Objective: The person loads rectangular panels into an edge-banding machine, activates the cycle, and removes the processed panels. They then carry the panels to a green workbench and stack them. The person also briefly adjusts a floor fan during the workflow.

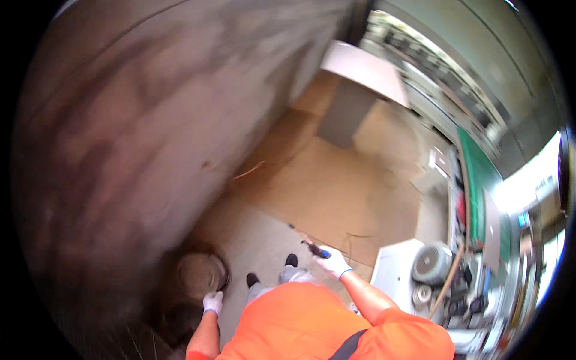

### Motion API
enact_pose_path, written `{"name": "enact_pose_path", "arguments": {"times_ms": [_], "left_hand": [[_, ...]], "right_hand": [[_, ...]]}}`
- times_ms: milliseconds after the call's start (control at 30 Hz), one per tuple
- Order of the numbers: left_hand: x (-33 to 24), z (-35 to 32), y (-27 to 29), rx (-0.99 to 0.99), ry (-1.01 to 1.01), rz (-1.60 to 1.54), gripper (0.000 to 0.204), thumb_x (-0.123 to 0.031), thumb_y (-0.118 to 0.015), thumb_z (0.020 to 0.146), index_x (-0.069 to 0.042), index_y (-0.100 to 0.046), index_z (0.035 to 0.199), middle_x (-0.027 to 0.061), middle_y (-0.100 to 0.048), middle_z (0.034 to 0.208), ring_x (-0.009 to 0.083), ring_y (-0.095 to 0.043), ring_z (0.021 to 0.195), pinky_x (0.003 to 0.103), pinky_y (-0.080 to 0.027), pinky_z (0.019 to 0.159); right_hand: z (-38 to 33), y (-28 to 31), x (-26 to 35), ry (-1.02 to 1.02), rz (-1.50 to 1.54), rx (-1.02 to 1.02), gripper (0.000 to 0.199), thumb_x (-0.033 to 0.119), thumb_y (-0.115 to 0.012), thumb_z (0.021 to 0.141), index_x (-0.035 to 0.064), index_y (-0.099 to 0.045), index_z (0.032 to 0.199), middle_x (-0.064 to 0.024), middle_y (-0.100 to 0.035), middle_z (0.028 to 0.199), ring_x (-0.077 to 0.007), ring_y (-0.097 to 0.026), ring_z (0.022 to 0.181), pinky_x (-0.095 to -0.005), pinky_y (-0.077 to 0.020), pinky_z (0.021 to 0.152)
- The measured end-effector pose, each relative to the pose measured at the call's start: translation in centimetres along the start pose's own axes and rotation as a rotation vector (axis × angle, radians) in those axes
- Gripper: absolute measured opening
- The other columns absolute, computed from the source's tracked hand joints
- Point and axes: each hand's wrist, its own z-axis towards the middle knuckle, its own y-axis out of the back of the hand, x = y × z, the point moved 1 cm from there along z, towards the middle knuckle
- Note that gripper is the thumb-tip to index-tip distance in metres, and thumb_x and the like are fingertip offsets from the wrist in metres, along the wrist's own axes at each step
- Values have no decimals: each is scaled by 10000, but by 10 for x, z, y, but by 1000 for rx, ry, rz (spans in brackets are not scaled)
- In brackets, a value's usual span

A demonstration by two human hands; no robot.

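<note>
My right hand (pixel 333 263), in a white glove with a blue cuff, is closed around a slim tool (pixel 313 246). The tool has a dark handle with a blue patch and a thin copper-coloured shaft ending in a dark tip, which points forward and left. Its exact kind does not show. My left hand (pixel 213 302), gloved the same way, hangs low at my left with its fingers curled. It is close to the rim of a round brown container (pixel 201 275); whether it grips anything is hidden by blur.
A huge brownish wall-like surface (pixel 132 138) rises on my left. Brown sheeting (pixel 318 186) covers the floor ahead, with a white-topped stand (pixel 369 69) beyond. On the right are a grey motor (pixel 432 263), a wooden stick (pixel 449 281) and a green panel (pixel 477 174).
</note>
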Motion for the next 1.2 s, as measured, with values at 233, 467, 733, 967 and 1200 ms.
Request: {"name": "enact_pose_path", "arguments": {"times_ms": [233,467,733,967,1200], "left_hand": [[-162,123,-62,382,18,166,377,-275,-725,922,70,-747,1072,141,-759,930,228,-692,866,376,-550,822],[-295,205,-199,474,-115,524,469,-324,-699,886,90,-739,1103,220,-767,1039,295,-720,957,411,-556,870],[-464,215,-406,850,-307,1080,493,-519,-450,1026,-146,-766,1095,182,-734,1117,397,-670,1058,470,-518,921],[-601,255,-662,997,-887,1073,642,-487,-675,842,-48,-645,1310,179,-746,873,336,-702,861,478,-554,784],[-833,288,-946,995,-282,379,137,-153,-645,905,-63,-566,838,14,-537,671,162,-537,569,354,-423,479]], "right_hand": [[23,45,-19,-311,236,-401,356,284,-792,884,81,-729,1169,-23,-730,1000,-123,-630,882,-299,-528,849],[71,162,-134,-329,703,-889,281,177,-820,876,46,-729,1107,22,-698,959,-71,-632,856,-274,-529,785],[119,403,-176,-195,956,-1217,189,75,-794,899,45,-720,1070,37,-699,977,-66,-640,869,-253,-522,789],[144,613,-264,-298,555,-1572,289,290,-788,911,48,-720,1054,12,-679,851,-93,-606,793,-320,-516,739],[225,758,-333,-646,79,-1520,357,443,-695,897,121,-695,1049,-215,-713,864,-464,-684,861,-531,-533,748]]}}
